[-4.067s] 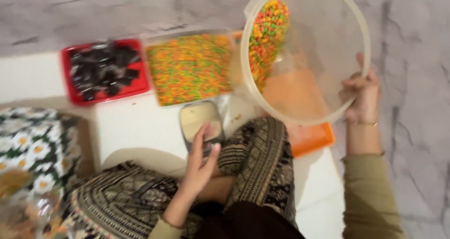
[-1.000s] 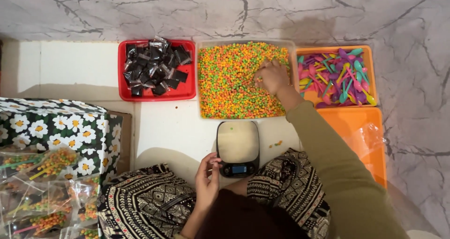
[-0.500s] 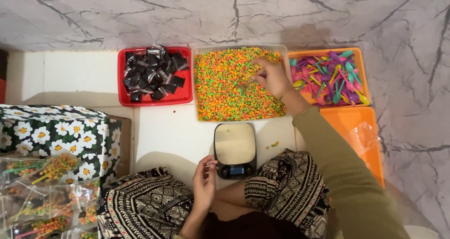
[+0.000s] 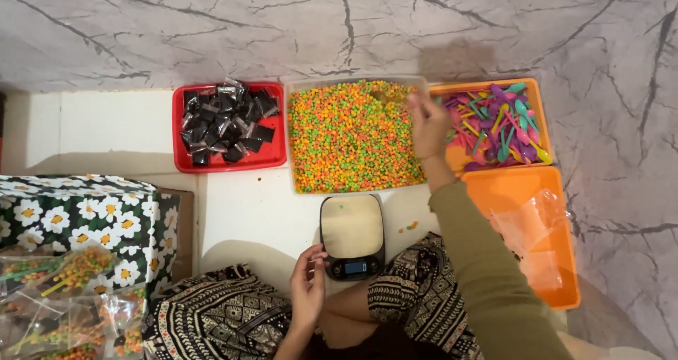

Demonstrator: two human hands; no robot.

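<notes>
Right hand [image 4: 429,123] fingers pinched over the colourful beads [image 4: 349,138]; left hand [image 4: 308,287] fingers loosely curled, empty.

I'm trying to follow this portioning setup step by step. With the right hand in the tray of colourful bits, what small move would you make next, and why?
Probably carry a pinch across to the scale. The right hand sits at the far corner of the tray of orange and green pellets, fingers bunched over them, while the scale's plate holds only a stray bit or two. The left hand rests beside the scale.
</notes>
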